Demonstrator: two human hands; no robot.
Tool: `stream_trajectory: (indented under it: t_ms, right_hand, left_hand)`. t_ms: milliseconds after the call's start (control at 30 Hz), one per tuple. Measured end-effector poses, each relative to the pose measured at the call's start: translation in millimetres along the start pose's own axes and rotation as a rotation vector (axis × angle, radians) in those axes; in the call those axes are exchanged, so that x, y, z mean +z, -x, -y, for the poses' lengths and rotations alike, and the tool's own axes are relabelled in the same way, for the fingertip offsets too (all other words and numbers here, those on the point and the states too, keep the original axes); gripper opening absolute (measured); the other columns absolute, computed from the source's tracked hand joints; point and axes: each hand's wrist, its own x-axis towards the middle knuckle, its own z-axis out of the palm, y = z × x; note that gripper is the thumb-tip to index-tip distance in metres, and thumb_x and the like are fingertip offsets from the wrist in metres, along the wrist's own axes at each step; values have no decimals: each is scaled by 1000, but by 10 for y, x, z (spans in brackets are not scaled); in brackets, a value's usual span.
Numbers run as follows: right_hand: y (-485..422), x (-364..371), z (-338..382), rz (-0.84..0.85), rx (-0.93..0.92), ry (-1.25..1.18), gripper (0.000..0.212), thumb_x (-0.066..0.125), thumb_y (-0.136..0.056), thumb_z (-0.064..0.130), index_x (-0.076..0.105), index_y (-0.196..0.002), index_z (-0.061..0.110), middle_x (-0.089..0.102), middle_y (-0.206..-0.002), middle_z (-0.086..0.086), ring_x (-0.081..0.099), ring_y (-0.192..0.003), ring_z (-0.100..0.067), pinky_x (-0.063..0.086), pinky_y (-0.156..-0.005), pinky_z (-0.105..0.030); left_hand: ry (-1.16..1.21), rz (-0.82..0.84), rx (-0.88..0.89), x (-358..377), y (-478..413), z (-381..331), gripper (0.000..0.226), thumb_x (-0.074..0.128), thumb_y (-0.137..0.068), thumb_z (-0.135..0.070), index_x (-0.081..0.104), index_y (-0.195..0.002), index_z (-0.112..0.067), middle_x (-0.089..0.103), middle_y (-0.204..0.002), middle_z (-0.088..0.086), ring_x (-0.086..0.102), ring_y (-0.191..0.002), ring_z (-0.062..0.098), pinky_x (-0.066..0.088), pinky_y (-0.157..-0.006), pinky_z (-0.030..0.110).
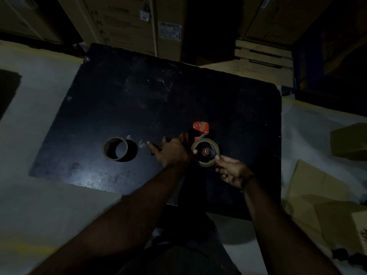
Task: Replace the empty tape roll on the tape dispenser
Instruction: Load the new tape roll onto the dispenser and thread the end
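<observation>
A red tape dispenser [200, 129] lies on the black tabletop [139, 100], its red flap pointing away from me. My left hand [171, 151] is closed around its handle and body. A thin, pale ring of a tape roll [215, 150] sits around the dispenser's hub, whose red centre shows through it. My right hand [231, 170] pinches the near right rim of that ring with thumb and forefinger. A second cardboard tape core [119, 149] lies alone on the table to the left, its hollow facing me.
Stacked cardboard boxes [127, 20] and a wooden pallet [262, 52] stand beyond the table's far edge. Flattened cardboard [321, 195] lies on the pale floor at the right. The scene is dim.
</observation>
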Motion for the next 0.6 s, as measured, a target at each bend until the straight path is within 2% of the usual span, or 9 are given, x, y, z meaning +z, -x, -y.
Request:
stream_trajectory:
  t_ms: [100, 167, 233, 333, 367, 433, 467, 533, 600]
  right_hand:
    - [38, 16, -30, 6, -4, -22, 57, 70, -96, 32, 53, -148, 15, 68, -96, 6, 57, -73, -9, 30, -50, -21]
    - [90, 48, -17, 7, -12, -33, 55, 69, -96, 33, 55, -147, 17, 68, -98, 4, 59, -76, -10, 30, -52, -22]
    - [120, 90, 3, -1, -27, -47, 51, 67, -98, 32, 56, -145, 16, 68, -104, 0, 63, -81, -12, 30, -56, -24]
    - [151, 140, -34, 2, -63, -72, 51, 63, -101, 32, 53, -148, 15, 66, -132, -10, 67, -97, -19, 36, -62, -24]
    - [161, 150, -59, -3, -77, -83, 51, 62, -101, 31, 52, -148, 14, 65, -137, -11, 67, -102, -21, 39, -64, -24]
    - [202, 179, -106, -7, -103, -97, 47, 63, -101, 27, 55, -145, 13, 68, -132, -8, 65, -106, -21, 44, -68, -24]
    - [228, 199, -132, -2, -116, -107, 43, 64, -100, 24, 59, -141, 12, 71, -124, -5, 66, -104, -19, 46, -70, -24]
    - [261, 228, -186, 15, -130, -139, 37, 67, -98, 18, 64, -134, 10, 73, -110, 0, 66, -103, -16, 50, -77, -25]
    - [285, 243, -235, 30, -153, -162, 34, 69, -96, 11, 66, -129, 3, 75, -108, -3, 67, -108, -19, 55, -88, -31]
  left_hand:
    - [17, -18, 0, -26, 33, -7, 52, 54, -87, -68, 58, -134, -45, 63, -139, -6, 38, -146, 24, -9, -117, 74]
    - [-14, 14, 1, -75, 20, -17, 57, 54, -86, -70, 57, -135, -41, 65, -137, -1, 42, -142, 29, -7, -117, 74]
    - [-52, 105, 5, -121, -18, -7, 71, 53, -82, -77, 54, -140, -36, 58, -143, 3, 37, -143, 34, -4, -116, 75]
    - [-103, 264, 44, -10, -221, 92, 95, 43, -73, -91, 42, -150, -34, 42, -156, 5, 24, -149, 39, -3, -114, 76]
    - [-98, 303, 57, 20, -281, 127, 103, 40, -66, -95, 40, -149, -34, 41, -157, 5, 25, -148, 39, 3, -115, 75]
    - [-25, 360, 72, 28, -369, 194, 109, 45, -52, -97, 49, -140, -34, 51, -150, 7, 39, -141, 37, 23, -117, 63]
    - [-20, 382, 89, -14, -355, 205, 104, 48, -53, -94, 54, -136, -32, 56, -145, 8, 44, -137, 36, 29, -116, 57]
    - [-82, 378, 123, -1, -347, 296, 94, 45, -60, -91, 58, -133, -33, 58, -142, 6, 46, -136, 36, 29, -116, 55]
    - [-67, 324, 117, 37, -299, 427, 94, 36, -58, -98, 58, -128, -39, 60, -141, 3, 47, -135, 33, 30, -115, 57]
